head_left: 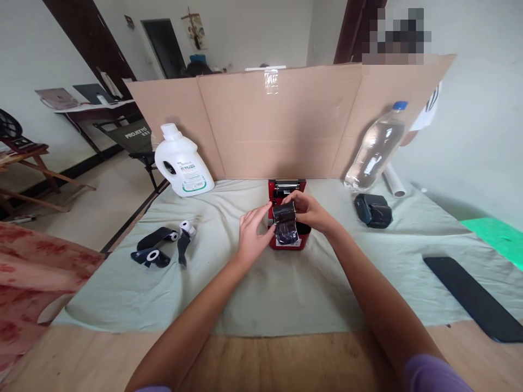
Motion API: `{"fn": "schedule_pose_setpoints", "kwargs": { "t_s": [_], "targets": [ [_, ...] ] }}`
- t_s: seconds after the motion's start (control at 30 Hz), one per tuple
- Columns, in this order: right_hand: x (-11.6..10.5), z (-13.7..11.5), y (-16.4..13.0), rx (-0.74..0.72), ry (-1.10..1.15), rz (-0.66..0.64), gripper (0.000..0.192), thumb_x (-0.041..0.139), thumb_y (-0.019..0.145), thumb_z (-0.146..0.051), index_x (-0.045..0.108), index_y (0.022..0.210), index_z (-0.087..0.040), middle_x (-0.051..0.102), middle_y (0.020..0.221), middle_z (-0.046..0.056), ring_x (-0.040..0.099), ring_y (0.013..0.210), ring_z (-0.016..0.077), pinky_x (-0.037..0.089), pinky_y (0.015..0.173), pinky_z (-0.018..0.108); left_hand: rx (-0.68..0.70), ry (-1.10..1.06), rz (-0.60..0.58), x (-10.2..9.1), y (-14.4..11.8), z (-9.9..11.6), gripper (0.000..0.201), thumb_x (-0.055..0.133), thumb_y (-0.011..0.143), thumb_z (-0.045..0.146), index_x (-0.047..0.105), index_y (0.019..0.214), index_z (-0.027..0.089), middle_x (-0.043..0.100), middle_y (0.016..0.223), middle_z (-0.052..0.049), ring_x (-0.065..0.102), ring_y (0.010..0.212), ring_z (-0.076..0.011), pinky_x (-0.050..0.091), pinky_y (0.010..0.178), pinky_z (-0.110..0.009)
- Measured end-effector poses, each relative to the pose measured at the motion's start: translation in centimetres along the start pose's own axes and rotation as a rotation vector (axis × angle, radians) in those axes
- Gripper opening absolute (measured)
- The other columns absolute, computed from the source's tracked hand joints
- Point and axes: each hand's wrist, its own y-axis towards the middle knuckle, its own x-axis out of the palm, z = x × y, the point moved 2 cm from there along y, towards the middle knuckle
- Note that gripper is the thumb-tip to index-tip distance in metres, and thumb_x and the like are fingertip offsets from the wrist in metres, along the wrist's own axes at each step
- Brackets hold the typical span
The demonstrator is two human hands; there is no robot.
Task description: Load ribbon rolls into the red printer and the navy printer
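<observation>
A wooden tabletop (pixel 286 365) is covered by a pale cloth (pixel 253 288). A red device (pixel 288 218) is placed at its middle, black ribbon rolls (pixel 161 247) toward the left edge, a white jug (pixel 182 163) and a clear bottle (pixel 376 147) along the far edge, a black slab (pixel 474 296) near the right edge.

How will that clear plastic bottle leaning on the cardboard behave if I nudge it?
The clear bottle stands tilted against the cardboard screen, so a nudge would likely topple it. It is round, so it would probably roll across the cloth. It looks mostly full, so fairly heavy.
</observation>
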Motion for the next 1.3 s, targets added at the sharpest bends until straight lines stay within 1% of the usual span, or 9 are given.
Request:
{"fn": "schedule_pose_setpoints", "kwargs": {
  "t_s": [0.17,0.33,0.47,0.67,0.87,1.03,1.17,1.23,1.3],
  "targets": [
    [-1.1,-1.8,-0.5,0.068,-0.113,-0.071,0.031,0.079,0.077,-0.036,0.068,0.103,-0.023,0.071,0.099,0.004,0.066,0.092,0.02,0.053,0.082,0.034,0.132,0.006,-0.102,-0.5,2.7,0.5,0.033,0.059,0.091,0.013,0.07,0.119,0.028,0.075,0.118,-0.003,0.069,0.107,-0.0203,0.043,0.095,-0.038],
    [-2.9,-3.6,-1.0,0.153,-0.461,-0.045,0.026,0.063,0.087,-0.037,0.075,0.106,-0.025,0.075,0.106,0.004,0.066,0.092,0.0214,0.051,0.081,0.035,0.203,0.061,-0.182,0.3,3.8,0.6,0.036,0.059,0.091,0.01,0.07,0.12,0.03,0.074,0.123,-0.002,0.068,0.11,-0.02,0.042,0.097,-0.04],
    [-2.4,-2.0,-0.1,0.195,-0.754,-0.038,0.023,0.068,0.081,-0.024,0.075,0.103,-0.02,0.076,0.097,0.004,0.065,0.084,0.0195,0.05,0.078,0.033,0.205,0.114,-0.154,0.9,2.9,0.5,0.029,0.065,0.091,0.02,0.072,0.117,0.029,0.073,0.123,-0.002,0.064,0.114,-0.0216,0.042,0.097,-0.041],
    [-1.8,1.2,1.8,0.294,-1.024,0.075,0.022,0.066,0.081,-0.014,0.076,0.099,-0.02,0.077,0.103,0.006,0.069,0.095,0.0215,0.051,0.088,0.033,0.35,0.148,-0.123,0.3,1.4,1.1,0.014,0.069,0.091,0.035,0.077,0.099,0.028,0.078,0.104,-0.001,0.064,0.102,-0.0201,0.041,0.092,-0.039],
    [-1.9,2.6,3.4,0.343,-1.06,0.06,0.023,0.069,0.076,-0.014,0.076,0.096,-0.022,0.078,0.104,0.004,0.07,0.099,0.0208,0.052,0.09,0.03,0.403,0.173,-0.152,0.9,0.5,0.8,0.02,0.066,0.092,0.038,0.074,0.105,0.025,0.078,0.107,-0.003,0.066,0.101,-0.0213,0.04,0.091,-0.041],
    [-0.4,2.4,3.6,0.386,-1.202,0.139,0.015,0.077,0.068,-0.012,0.075,0.079,-0.023,0.077,0.092,0.011,0.066,0.105,0.0329,0.049,0.094,0.045,0.364,0.184,-0.215,1.7,0.1,0.5,0.032,0.064,0.092,0.042,0.071,0.118,0.024,0.075,0.117,-0.006,0.064,0.109,-0.0247,0.04,0.096,-0.043],
    [-1.0,1.0,2.5,0.41,-0.976,0.14,0.005,0.074,0.074,-0.027,0.075,0.073,-0.023,0.075,0.083,0.008,0.067,0.093,0.0299,0.05,0.088,0.043,0.315,0.205,-0.226,2.0,-0.2,0.2,0.033,0.064,0.091,0.045,0.071,0.117,0.025,0.075,0.117,-0.007,0.063,0.111,-0.0261,0.04,0.098,-0.044],
    [-2.5,0.3,1.7,0.433,-0.849,0.255,0.021,0.068,0.081,-0.039,0.073,0.072,-0.021,0.072,0.075,0.007,0.067,0.081,0.0266,0.052,0.081,0.041,0.309,0.198,-0.219,1.9,-0.3,0.2,0.032,0.065,0.091,0.044,0.072,0.115,0.026,0.075,0.116,-0.007,0.063,0.111,-0.0264,0.04,0.098,-0.044],
    [-4.3,0.0,1.1,0.371,-0.792,0.492,0.03,0.066,0.082,-0.047,0.071,0.074,-0.019,0.071,0.077,0.008,0.066,0.082,0.0265,0.052,0.081,0.041,0.312,0.184,-0.214,1.9,-0.4,0.3,0.029,0.065,0.091,0.043,0.072,0.113,0.026,0.076,0.116,-0.006,0.064,0.11,-0.0264,0.04,0.097,-0.044]
  ]
}}
